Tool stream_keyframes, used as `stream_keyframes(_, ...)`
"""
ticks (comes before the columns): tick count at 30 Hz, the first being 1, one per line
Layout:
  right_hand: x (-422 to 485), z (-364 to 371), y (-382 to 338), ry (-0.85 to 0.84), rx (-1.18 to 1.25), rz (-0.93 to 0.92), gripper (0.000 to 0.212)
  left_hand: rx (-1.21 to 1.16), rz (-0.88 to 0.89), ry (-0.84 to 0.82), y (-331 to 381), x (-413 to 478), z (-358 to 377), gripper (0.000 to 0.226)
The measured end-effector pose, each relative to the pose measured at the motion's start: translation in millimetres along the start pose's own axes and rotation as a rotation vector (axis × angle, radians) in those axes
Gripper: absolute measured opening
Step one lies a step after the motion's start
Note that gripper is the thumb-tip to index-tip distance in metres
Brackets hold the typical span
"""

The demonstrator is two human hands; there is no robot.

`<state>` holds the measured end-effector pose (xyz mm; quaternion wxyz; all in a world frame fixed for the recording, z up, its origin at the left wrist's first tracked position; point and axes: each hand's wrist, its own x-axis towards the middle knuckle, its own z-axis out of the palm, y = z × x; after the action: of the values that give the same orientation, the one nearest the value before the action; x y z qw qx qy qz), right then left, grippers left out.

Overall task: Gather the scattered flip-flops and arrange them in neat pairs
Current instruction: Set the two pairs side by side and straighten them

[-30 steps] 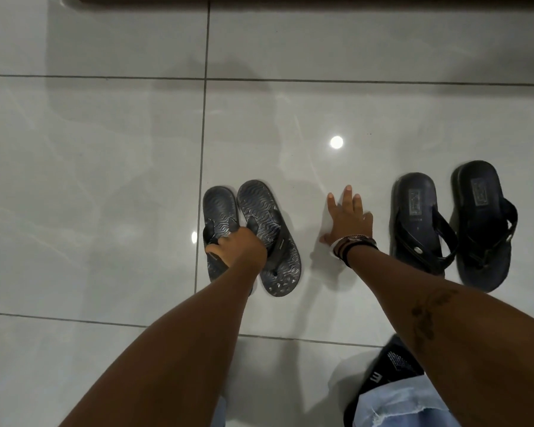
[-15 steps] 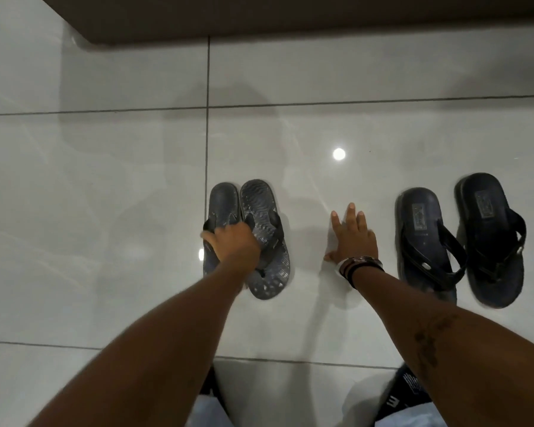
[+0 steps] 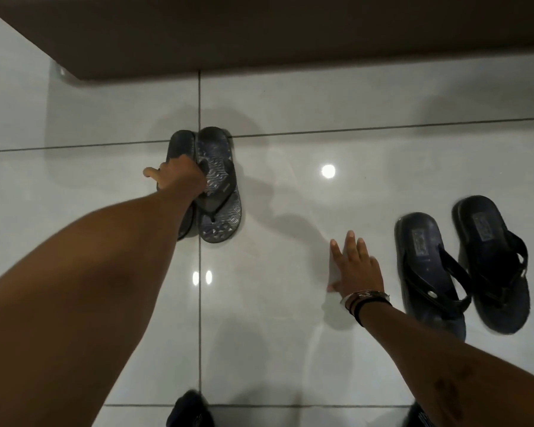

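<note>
Two grey patterned flip-flops lie side by side on the glossy tiles: the right one (image 3: 218, 192) shows its wavy sole pattern, the left one (image 3: 179, 146) is mostly hidden under my arm. My left hand (image 3: 179, 177) grips their straps, thumb sticking out to the left. A second pair, dark navy with black straps, lies at the right: one flip-flop (image 3: 426, 263) and its mate (image 3: 490, 260) beside it. My right hand (image 3: 356, 266) rests flat on the floor, fingers spread, just left of the navy pair. It wears bracelets at the wrist.
A dark brown wall base or furniture edge (image 3: 259, 35) runs along the top, close beyond the grey pair. Pale glossy floor tiles (image 3: 290, 334) with dark grout lines fill the view. Dark footwear or clothing (image 3: 188, 408) shows at the bottom edge.
My left hand has pushed the grey pair forward, away from me, toward the brown edge. The right hand stays flat on the floor beside the navy pair.
</note>
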<state>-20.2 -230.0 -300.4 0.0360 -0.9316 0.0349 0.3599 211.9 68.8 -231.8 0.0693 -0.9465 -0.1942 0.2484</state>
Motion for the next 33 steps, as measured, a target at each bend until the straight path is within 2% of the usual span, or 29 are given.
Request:
stream_keyframes(3, -3, 4, -2, -0.019, 0.015, -0.022, 0.11, 0.004, -0.001, -0.018, -4, 3, 7, 0.045)
stream_keyframes(4, -4, 3, 14, -0.008, 0.025, 0.025, 0.109, -0.041, 0.03, -0.04, 18, 1, 12, 0.047)
stream_keyframes(5, -6, 1, 29, -0.003, 0.026, 0.068, 0.109, -0.068, 0.059, -0.054, 40, -2, 17, 0.048)
stream_keyframes(11, 1, -5, 10, -0.013, -0.003, 0.014, 0.107, -0.075, -0.036, -0.082, 13, -5, 35, 0.049)
stream_keyframes(33, 2, -3, 13, -0.019, -0.015, 0.019, 0.109, -0.013, -0.016, -0.076, 16, -12, 43, 0.06)
